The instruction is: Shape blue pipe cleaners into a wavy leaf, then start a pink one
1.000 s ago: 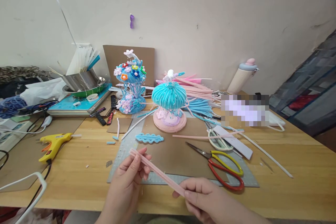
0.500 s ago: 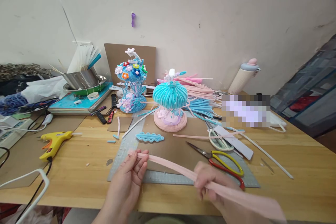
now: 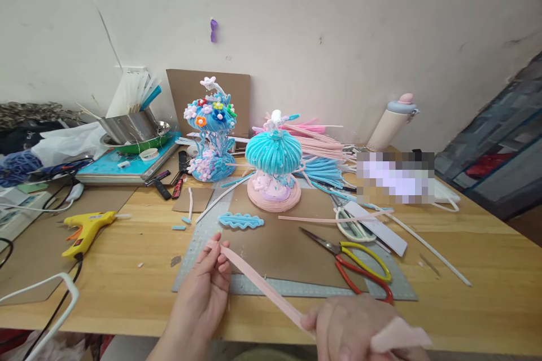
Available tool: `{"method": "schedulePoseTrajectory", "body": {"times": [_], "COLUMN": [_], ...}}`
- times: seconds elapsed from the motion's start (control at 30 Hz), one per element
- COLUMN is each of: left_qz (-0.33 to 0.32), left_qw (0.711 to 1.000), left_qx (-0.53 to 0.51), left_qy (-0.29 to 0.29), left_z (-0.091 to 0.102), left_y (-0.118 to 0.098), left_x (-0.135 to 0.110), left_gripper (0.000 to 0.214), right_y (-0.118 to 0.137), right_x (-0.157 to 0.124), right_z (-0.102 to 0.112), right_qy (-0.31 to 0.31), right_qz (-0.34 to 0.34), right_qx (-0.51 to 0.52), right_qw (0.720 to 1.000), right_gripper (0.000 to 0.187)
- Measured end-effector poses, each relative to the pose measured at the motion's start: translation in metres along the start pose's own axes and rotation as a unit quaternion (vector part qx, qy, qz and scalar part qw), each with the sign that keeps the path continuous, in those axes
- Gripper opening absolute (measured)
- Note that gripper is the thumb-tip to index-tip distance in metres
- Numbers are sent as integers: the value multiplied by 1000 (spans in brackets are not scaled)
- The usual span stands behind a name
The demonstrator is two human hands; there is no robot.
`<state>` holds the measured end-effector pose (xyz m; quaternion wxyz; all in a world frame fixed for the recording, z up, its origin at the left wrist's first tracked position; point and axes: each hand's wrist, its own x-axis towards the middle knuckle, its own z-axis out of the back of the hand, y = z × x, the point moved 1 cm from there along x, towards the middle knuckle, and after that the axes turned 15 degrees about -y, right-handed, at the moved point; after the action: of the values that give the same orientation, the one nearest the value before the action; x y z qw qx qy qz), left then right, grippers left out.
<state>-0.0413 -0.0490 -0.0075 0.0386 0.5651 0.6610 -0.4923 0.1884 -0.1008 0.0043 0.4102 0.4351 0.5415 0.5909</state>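
A long pale pink pipe cleaner (image 3: pixel 262 285) runs slantwise between my two hands above the near table edge. My left hand (image 3: pixel 203 293) pinches its far end between thumb and fingertips. My right hand (image 3: pixel 351 330) is closed round the strand lower down, and the loose tail (image 3: pixel 398 335) sticks out to the right of it. Beyond the hands lies a brown card sheet (image 3: pixel 283 248) on a grey cutting mat (image 3: pixel 199 242), with a turquoise wavy leaf piece (image 3: pixel 240 220) and a turquoise and pink mushroom model (image 3: pixel 274 169).
Red and yellow scissors (image 3: pixel 353 262) lie right of the card. A yellow glue gun (image 3: pixel 87 228) sits at the left. A second blue flowered model (image 3: pixel 210 132), bundles of pink and blue pipe cleaners (image 3: pixel 322 152), a metal bowl (image 3: pixel 131 130) and a bottle (image 3: pixel 392 121) stand at the back.
My right hand has slid along the pink strand, first out to the right, then down toward the near edge. My left hand stays pinched on the far end.
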Motion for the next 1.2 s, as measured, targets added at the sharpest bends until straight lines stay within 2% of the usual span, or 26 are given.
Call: {"method": "schedulePoseTrajectory", "body": {"times": [0.1, 0.17, 0.23, 0.3, 0.43, 0.5, 0.57, 0.7, 0.8, 0.9, 1.07, 1.2], "left_qz": [-107, -200, -276, -328, -399, -431, -410, -295, -253, -251, -298, -277], "left_qw": [993, 974, 943, 908, 828, 804, 816, 877, 895, 897, 868, 881], "left_qx": [40, 96, 169, 241, 350, 364, 360, 318, 289, 275, 305, 300], "left_qy": [25, 49, 75, 102, 181, 190, 189, 207, 225, 236, 257, 239], "left_z": [1, 1, 0, -3, -13, -16, -18, -17, -18, -18, -16, -16], "left_y": [-2, -3, -5, -6, -5, -2, 2, 10, 13, 12, 10, 11], "left_x": [0, -5, -14, -27, -52, -59, -61, -57, -55, -55, -51, -52], "left_gripper": [25, 27, 24, 20, 14, 12, 11, 9, 6, 5, 4, 4], "right_y": [10, 20, 31, 40, 44, 40, 36, 35, 36, 33, 21, 21], "right_x": [1, 6, 14, 21, 29, 31, 32, 34, 35, 33, 32, 32], "right_z": [-8, -14, -19, -24, -33, -38, -43, -47, -47, -47, -49, -50], "right_qy": [1, 14, 28, 27, 29, 31, 5, -53, -66, -76, -95, -91], "right_qz": [-2, -17, 2, 7, -47, -66, -69, -62, -86, -94, -28, -12], "right_qx": [-16, -91, -148, -154, -86, -45, -15, 5, 12, 5, -50, -63], "right_qw": [1000, 996, 989, 988, 995, 996, 997, 997, 994, 993, 994, 994], "right_gripper": [45, 40, 37, 38, 38, 36, 35, 37, 35, 32, 29, 27]}}
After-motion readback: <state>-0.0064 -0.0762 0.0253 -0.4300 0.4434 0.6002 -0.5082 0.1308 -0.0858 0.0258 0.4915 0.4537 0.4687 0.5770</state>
